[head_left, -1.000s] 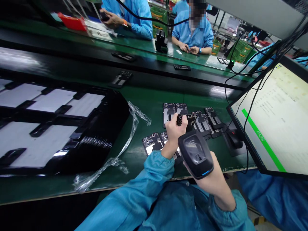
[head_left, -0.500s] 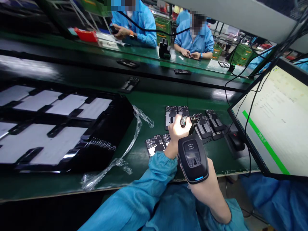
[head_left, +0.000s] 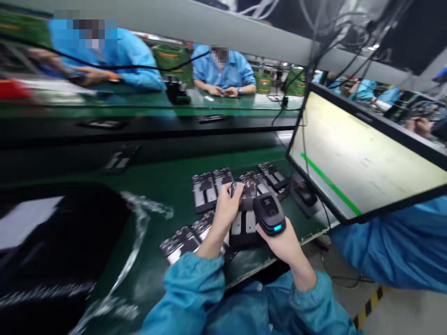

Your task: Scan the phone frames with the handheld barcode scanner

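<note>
My left hand is closed on the edge of an opened phone frame, whose bare circuit board shows at the top. In my right hand is a black handheld barcode scanner with a blue light at its rear; its head points at the phone frame, and my fingers are mostly hidden beneath it. Several similar phone frames lie around my hands, such as one at the back, one at the near left and another at the right.
A monitor with a green bar stands at the right, beside a black mouse. A black tray and clear plastic wrap are at the left. Across the bench sit co-workers in blue. Cables hang near the monitor.
The view has swung right, and the tray now sits lower left. The scanner has tipped forward and down towards the phone frame in my left hand, which now faces up.
</note>
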The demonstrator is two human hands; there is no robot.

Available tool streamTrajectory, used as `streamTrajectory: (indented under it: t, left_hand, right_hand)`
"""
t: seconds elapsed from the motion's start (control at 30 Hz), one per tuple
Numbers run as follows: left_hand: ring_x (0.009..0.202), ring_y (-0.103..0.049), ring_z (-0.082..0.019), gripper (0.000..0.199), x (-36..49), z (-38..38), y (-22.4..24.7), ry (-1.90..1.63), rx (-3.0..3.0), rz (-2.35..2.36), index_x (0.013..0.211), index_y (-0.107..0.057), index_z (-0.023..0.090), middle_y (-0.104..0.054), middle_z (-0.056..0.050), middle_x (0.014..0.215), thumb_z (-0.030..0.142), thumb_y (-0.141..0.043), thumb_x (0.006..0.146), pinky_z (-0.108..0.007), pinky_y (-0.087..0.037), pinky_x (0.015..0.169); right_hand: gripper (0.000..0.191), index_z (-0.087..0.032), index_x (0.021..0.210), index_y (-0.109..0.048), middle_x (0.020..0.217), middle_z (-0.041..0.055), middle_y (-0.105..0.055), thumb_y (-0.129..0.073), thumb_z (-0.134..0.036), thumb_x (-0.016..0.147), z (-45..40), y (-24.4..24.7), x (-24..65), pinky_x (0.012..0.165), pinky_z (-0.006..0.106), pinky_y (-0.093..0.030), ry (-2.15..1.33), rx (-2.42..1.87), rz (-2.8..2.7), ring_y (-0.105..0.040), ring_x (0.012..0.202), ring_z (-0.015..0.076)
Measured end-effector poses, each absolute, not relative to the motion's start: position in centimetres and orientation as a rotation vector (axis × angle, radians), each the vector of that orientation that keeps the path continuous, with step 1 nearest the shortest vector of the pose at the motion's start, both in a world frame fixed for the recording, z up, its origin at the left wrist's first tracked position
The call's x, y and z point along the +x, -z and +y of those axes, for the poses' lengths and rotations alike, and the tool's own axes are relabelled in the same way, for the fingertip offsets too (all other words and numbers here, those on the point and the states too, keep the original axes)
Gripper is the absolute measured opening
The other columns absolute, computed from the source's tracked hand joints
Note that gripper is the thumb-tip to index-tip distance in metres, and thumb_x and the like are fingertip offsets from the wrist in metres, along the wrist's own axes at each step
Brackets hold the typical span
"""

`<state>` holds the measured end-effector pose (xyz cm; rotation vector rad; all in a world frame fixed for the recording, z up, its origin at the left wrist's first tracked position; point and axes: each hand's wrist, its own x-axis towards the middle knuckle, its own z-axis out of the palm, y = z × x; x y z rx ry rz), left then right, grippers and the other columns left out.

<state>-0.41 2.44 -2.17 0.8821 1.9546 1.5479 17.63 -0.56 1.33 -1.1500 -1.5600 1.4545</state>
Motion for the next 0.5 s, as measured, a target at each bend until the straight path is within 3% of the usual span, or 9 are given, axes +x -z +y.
streamTrajectory:
  t: [0.13,0.23,0.37,0.5]
  left_hand:
    - [0.117,-0.061,-0.027,0.092,2.2,1.7,4.1,-1.296,1.085,1.393,0.148,-0.034,0.021,-0.058,-0.014,0.134,0.030,-0.078,0.068,-0.040,-0.048,0.100]
    - [0.137,-0.045,-0.030,0.102,4.5,1.6,5.4,-1.220,1.288,1.351,0.151,-0.030,0.023,-0.042,-0.013,0.152,0.018,-0.078,0.061,-0.043,-0.036,0.115]
    - [0.133,-0.048,-0.030,0.076,7.5,3.4,7.5,-1.244,1.473,1.580,0.138,-0.045,0.017,-0.053,-0.015,0.140,0.021,-0.075,0.068,-0.046,-0.035,0.115]
    - [0.111,-0.060,-0.029,0.032,11.2,4.6,8.5,-1.279,1.441,1.784,0.111,-0.058,0.015,-0.064,-0.016,0.111,0.030,-0.064,0.084,-0.047,-0.047,0.100]
  right_hand:
    - [0.042,-0.018,0.106,-0.072,0.104,0.0075,-0.077,-0.080,-0.040,0.071,2.1,1.7,20.7,0.093,0.044,-0.054,-1.502,-1.158,-1.364,-0.070,0.099,0.0263]
    - [0.041,-0.019,0.106,-0.072,0.105,0.0068,-0.076,-0.078,-0.043,0.074,2.4,3.1,22.7,0.091,0.044,-0.056,-1.534,-1.159,-1.284,-0.070,0.101,0.0254]
    - [0.041,-0.018,0.101,-0.075,0.091,0.0063,-0.077,-0.083,-0.043,0.069,2.0,3.5,25.8,0.083,0.046,-0.059,-1.606,-1.190,-1.281,-0.072,0.087,0.0261]
    - [0.038,-0.020,0.107,-0.076,0.107,0.0159,-0.076,-0.079,-0.042,0.075,1.7,2.5,29.2,0.090,0.049,-0.056,-1.708,-1.212,-1.342,-0.073,0.097,0.0310]
